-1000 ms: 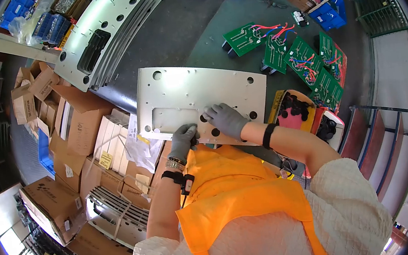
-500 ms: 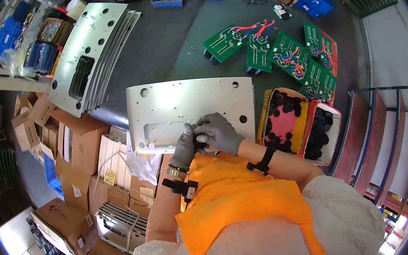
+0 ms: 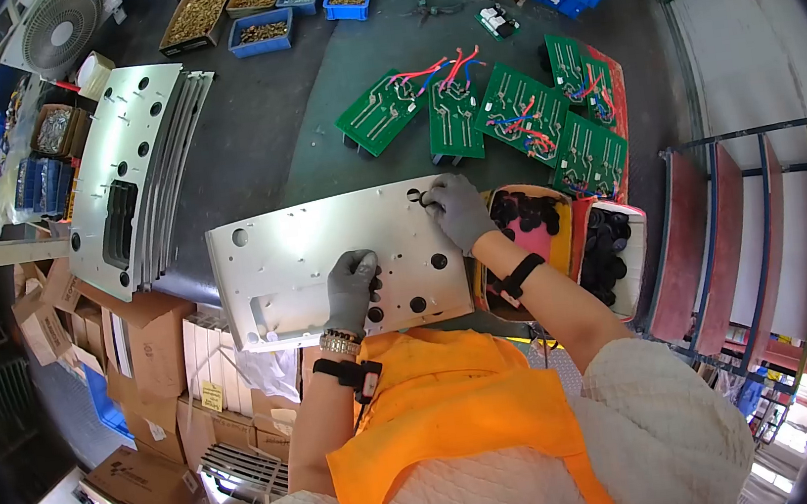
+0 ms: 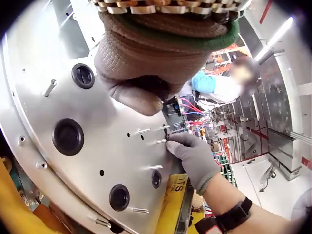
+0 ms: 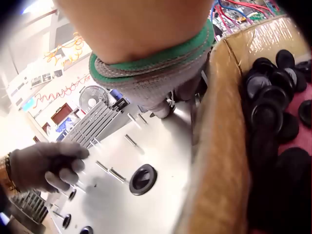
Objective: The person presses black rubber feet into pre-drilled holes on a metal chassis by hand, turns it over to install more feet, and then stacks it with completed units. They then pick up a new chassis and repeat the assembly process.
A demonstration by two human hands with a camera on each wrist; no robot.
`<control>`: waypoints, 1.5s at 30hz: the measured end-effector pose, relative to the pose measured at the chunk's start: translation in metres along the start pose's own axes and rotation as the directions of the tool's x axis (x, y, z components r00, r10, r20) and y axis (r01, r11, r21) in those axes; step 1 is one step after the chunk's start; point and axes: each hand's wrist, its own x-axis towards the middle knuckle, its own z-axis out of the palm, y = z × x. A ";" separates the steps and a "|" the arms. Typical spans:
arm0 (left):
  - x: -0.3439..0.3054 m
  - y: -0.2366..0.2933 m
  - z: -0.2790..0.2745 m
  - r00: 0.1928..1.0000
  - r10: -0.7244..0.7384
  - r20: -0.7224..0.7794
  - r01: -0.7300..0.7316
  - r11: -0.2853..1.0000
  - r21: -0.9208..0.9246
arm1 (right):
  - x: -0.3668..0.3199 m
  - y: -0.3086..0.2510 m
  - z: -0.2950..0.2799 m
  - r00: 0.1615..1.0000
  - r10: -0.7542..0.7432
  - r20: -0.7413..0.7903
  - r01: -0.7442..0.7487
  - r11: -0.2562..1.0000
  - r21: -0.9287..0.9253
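A pale metal panel [image 3: 312, 237] lies in front of me, with holes and several upright studs. Black rubber grommets [image 4: 68, 137] sit in some of its holes, as the left wrist view shows. My gloved right hand [image 3: 462, 213] is at the panel's far right corner, its fingertips pinching a black grommet [image 3: 414, 197] at the hole there. Over the panel's middle, my gloved left hand [image 3: 350, 288] has its fingers curled round black grommets, mostly hidden in the palm.
A yellow-sided box [image 3: 566, 251] and a white box [image 3: 640, 260] of black grommets stand right of the panel. Green circuit boards [image 3: 383, 113] with red and blue wires lie beyond. Stacked panels [image 3: 133, 133] stand at the left; blue bins [image 3: 263, 45] of small parts at the back.
My hands were together over the panel's near edge half a second ago. Now the right hand has moved away to the far right corner; the left stays over the panel. The view has shifted.
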 end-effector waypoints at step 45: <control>0.005 -0.022 -0.001 0.997 0.076 -0.031 -0.054 0.891 0.450 | 0.014 0.000 -0.002 0.923 -0.196 0.331 0.323 0.861 -0.394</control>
